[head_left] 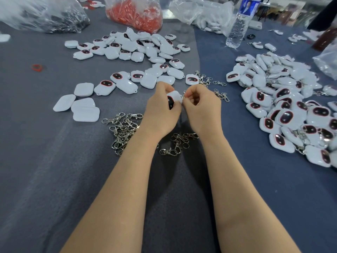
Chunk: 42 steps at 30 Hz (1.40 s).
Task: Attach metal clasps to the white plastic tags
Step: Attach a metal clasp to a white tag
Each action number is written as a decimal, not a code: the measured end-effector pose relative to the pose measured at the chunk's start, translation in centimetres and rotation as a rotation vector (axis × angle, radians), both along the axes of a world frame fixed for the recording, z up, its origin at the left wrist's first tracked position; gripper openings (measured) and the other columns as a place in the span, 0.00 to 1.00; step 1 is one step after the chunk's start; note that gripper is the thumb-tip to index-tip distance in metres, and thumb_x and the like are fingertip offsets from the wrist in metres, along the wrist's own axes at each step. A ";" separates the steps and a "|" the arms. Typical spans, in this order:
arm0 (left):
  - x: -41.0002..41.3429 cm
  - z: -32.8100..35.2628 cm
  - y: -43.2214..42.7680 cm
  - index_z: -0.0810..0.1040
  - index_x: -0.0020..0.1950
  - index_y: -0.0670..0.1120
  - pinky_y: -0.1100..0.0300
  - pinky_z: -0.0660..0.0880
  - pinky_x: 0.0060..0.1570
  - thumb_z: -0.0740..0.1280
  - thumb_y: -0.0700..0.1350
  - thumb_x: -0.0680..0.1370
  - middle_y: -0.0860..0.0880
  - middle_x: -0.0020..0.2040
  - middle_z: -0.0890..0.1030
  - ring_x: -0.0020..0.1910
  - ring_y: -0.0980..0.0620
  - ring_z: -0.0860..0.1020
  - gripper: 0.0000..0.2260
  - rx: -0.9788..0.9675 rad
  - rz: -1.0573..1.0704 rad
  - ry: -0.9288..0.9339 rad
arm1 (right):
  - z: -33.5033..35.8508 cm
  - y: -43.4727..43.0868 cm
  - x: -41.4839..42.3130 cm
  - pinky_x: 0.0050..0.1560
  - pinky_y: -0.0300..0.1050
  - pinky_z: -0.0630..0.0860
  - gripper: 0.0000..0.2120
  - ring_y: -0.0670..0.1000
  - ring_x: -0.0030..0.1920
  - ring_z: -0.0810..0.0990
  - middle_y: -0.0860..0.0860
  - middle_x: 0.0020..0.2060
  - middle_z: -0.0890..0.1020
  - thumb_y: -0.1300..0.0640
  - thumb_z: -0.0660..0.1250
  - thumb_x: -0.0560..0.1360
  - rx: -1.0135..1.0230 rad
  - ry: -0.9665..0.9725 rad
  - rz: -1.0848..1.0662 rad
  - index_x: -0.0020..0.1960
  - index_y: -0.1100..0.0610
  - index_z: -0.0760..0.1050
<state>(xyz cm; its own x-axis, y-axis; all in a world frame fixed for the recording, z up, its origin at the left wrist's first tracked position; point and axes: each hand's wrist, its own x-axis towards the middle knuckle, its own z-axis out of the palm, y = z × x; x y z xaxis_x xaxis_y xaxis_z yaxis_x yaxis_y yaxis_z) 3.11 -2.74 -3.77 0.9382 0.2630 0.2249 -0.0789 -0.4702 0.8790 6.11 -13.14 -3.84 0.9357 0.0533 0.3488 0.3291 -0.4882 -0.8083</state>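
My left hand (161,108) grips a white plastic tag (174,96) with a dark red-rimmed window, held above the table's middle. My right hand (202,105) is pinched at the tag's right corner; a metal clasp between its fingers is mostly hidden. Loose white tags (127,50) lie scattered at the back left. A pile of tags with clasps on them (284,106) fills the right side. Loose metal clasps (122,130) lie under my left wrist, with more clasps (176,143) between my forearms and a few clasps (217,88) beyond my right hand.
The grey cloth (45,161) covers the table. At the back stand a plastic bag of red parts (135,13), a bag of dark metal parts (45,17), a clear bag of white pieces (202,13) and a water bottle (238,24). A red ring (37,67) lies at the left.
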 end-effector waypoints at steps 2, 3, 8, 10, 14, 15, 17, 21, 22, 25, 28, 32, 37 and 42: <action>0.0 0.0 0.1 0.68 0.58 0.46 0.76 0.66 0.33 0.63 0.39 0.78 0.54 0.44 0.72 0.36 0.61 0.71 0.10 0.013 0.004 -0.023 | -0.2 0.1 0.1 0.36 0.31 0.66 0.09 0.45 0.34 0.69 0.51 0.33 0.76 0.68 0.64 0.72 -0.056 -0.015 0.041 0.41 0.55 0.74; 0.0 0.0 0.1 0.68 0.58 0.46 0.74 0.65 0.33 0.63 0.39 0.78 0.54 0.44 0.72 0.37 0.59 0.72 0.09 0.023 0.002 -0.039 | -0.3 0.1 0.1 0.35 0.32 0.66 0.09 0.44 0.33 0.68 0.49 0.32 0.75 0.68 0.64 0.72 -0.085 -0.017 0.062 0.41 0.55 0.73; 0.4 0.5 -0.1 0.68 0.57 0.46 0.72 0.66 0.36 0.61 0.38 0.77 0.52 0.44 0.73 0.36 0.59 0.71 0.10 -0.236 0.031 -0.026 | -0.3 0.5 -0.3 0.38 0.29 0.68 0.09 0.43 0.36 0.70 0.48 0.36 0.74 0.68 0.64 0.73 0.069 -0.041 0.075 0.44 0.54 0.72; 0.4 1.0 -0.2 0.70 0.54 0.46 0.64 0.68 0.35 0.59 0.36 0.77 0.51 0.40 0.74 0.30 0.58 0.70 0.08 -0.590 0.029 0.053 | 0.0 0.6 -0.2 0.42 0.27 0.69 0.09 0.40 0.39 0.73 0.45 0.41 0.76 0.66 0.65 0.75 0.169 0.012 0.086 0.47 0.52 0.73; 0.2 1.5 0.3 0.72 0.42 0.43 0.66 0.64 0.27 0.56 0.35 0.78 0.50 0.29 0.73 0.25 0.58 0.64 0.08 -1.177 -0.122 0.167 | 0.3 0.7 0.0 0.43 0.29 0.71 0.06 0.38 0.39 0.76 0.45 0.40 0.79 0.63 0.67 0.75 0.255 0.087 0.097 0.45 0.52 0.76; 0.2 1.6 0.5 0.71 0.42 0.42 0.67 0.64 0.26 0.56 0.36 0.78 0.50 0.27 0.72 0.25 0.58 0.64 0.08 -1.279 -0.150 0.196 | 0.4 0.8 0.0 0.42 0.29 0.71 0.07 0.38 0.37 0.76 0.45 0.39 0.79 0.63 0.67 0.75 0.290 0.083 0.100 0.43 0.51 0.75; 0.1 1.6 0.8 0.71 0.43 0.40 0.69 0.65 0.25 0.56 0.36 0.78 0.50 0.26 0.71 0.26 0.59 0.64 0.06 -1.418 -0.195 0.248 | 0.6 1.0 -0.2 0.41 0.31 0.72 0.09 0.41 0.37 0.76 0.47 0.38 0.79 0.63 0.67 0.75 0.331 0.061 0.102 0.42 0.50 0.74; 0.0 1.6 0.9 0.74 0.47 0.37 0.71 0.69 0.27 0.59 0.36 0.78 0.48 0.32 0.73 0.28 0.59 0.66 0.06 -1.535 -0.195 0.286 | 0.7 1.1 -0.5 0.42 0.32 0.73 0.06 0.44 0.38 0.77 0.48 0.38 0.79 0.64 0.66 0.76 0.345 0.000 0.048 0.44 0.54 0.76; 0.1 1.6 0.8 0.74 0.47 0.38 0.70 0.69 0.27 0.59 0.36 0.78 0.48 0.33 0.73 0.27 0.58 0.68 0.05 -1.499 -0.153 0.279 | 0.6 1.1 -0.6 0.42 0.31 0.72 0.05 0.43 0.38 0.76 0.47 0.37 0.79 0.64 0.66 0.76 0.308 -0.026 0.030 0.44 0.54 0.76; 0.4 1.3 0.5 0.74 0.53 0.43 0.67 0.71 0.31 0.61 0.37 0.78 0.48 0.39 0.75 0.29 0.58 0.71 0.05 -0.926 0.084 0.143 | 0.3 1.1 -0.7 0.38 0.28 0.68 0.05 0.42 0.35 0.72 0.45 0.34 0.76 0.64 0.65 0.76 0.076 -0.099 0.022 0.42 0.57 0.77; 0.1 0.8 0.2 0.73 0.58 0.46 0.69 0.67 0.42 0.63 0.39 0.78 0.50 0.49 0.74 0.42 0.56 0.72 0.09 -0.072 0.138 -0.117 | -0.1 1.0 -0.4 0.36 0.38 0.67 0.06 0.48 0.35 0.71 0.48 0.33 0.76 0.64 0.63 0.76 -0.128 -0.047 0.047 0.42 0.58 0.76; 0.4 -0.1 0.2 0.71 0.61 0.45 0.68 0.67 0.44 0.62 0.42 0.79 0.49 0.53 0.73 0.48 0.54 0.72 0.10 0.076 0.103 -0.147 | -0.3 0.8 -0.3 0.35 0.33 0.66 0.04 0.43 0.34 0.70 0.48 0.34 0.75 0.63 0.64 0.76 -0.128 -0.020 0.051 0.44 0.59 0.76; 0.8 0.5 0.3 0.73 0.58 0.41 0.65 0.75 0.32 0.63 0.40 0.79 0.49 0.39 0.75 0.32 0.58 0.72 0.08 -0.763 0.168 0.070 | 0.0 1.1 -0.4 0.40 0.27 0.69 0.05 0.41 0.36 0.72 0.44 0.36 0.75 0.64 0.66 0.76 0.110 0.058 0.098 0.47 0.55 0.75; 0.2 1.3 1.0 0.77 0.47 0.37 0.70 0.72 0.25 0.63 0.38 0.78 0.46 0.35 0.77 0.25 0.60 0.70 0.05 -1.481 -0.014 0.243 | 0.3 1.1 -0.5 0.40 0.25 0.68 0.04 0.34 0.35 0.73 0.40 0.34 0.77 0.62 0.68 0.75 0.206 -0.034 0.061 0.44 0.54 0.77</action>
<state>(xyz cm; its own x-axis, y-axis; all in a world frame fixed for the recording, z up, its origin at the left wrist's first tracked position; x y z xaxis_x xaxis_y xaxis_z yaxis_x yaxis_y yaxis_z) 3.30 -1.77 -2.46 0.9170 0.0975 -0.3867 0.1378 0.8324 0.5367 5.57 -12.00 -3.55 0.9202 0.0338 0.3899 0.3822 -0.2923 -0.8766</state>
